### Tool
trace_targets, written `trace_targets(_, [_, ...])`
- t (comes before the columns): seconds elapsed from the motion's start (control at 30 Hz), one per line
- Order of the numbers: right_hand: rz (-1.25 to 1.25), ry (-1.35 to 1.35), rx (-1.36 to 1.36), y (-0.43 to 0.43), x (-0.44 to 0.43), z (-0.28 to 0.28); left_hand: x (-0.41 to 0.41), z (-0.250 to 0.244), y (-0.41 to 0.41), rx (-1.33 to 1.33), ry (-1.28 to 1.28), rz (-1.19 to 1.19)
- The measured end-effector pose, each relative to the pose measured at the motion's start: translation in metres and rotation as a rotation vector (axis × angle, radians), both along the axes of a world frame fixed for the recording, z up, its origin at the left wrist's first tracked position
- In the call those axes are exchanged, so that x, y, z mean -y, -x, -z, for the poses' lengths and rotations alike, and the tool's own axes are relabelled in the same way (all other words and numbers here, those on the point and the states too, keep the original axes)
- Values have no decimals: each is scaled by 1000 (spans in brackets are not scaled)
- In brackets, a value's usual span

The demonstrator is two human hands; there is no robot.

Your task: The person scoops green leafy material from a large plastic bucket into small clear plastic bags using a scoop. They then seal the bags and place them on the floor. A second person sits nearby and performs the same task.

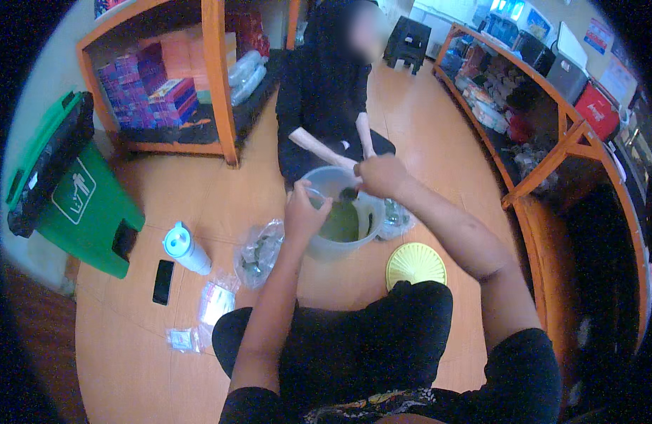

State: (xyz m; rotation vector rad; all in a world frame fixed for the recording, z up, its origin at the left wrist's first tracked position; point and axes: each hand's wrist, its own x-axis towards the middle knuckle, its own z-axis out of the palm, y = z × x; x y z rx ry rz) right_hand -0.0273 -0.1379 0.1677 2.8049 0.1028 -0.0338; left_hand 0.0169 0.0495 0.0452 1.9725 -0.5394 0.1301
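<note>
A translucent plastic tub (334, 247) with green contents stands on the floor before me. My left hand (305, 212) is at its left rim, its fingers closed on a small clear plastic bag (317, 197) over the tub. Above the tub's upper right side, my right hand (381, 176) grips a dark scoop or ladle (349, 194), its shape partly hidden. A clear bag with green pieces (259, 253) lies left of the tub and another plastic bag (396, 218) lies at its right. A ribbed yellow lid (416, 263) rests on the floor near my knee.
Another person (323, 95) sits opposite, forearms reaching towards the tub. At left are a tumbler (188, 250), a phone (163, 282), plastic packets (217, 303) and a green wheeled bin (87, 212). Wooden shelves (228, 95) stand behind, and more shelving (548, 159) runs along the right.
</note>
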Motion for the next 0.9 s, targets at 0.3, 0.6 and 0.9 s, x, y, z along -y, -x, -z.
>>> trace_targets(0.3, [-323,-861,358,35,-42,69,-7,10,12,38,15,106])
trace_targets(0.6, [-95,-1139,391,71,-22,110,-22,6,25,-194,111,320])
trace_targets(0.9, [-104,-1356,486,77,-7,134,-20,15,21,-60,-141,272])
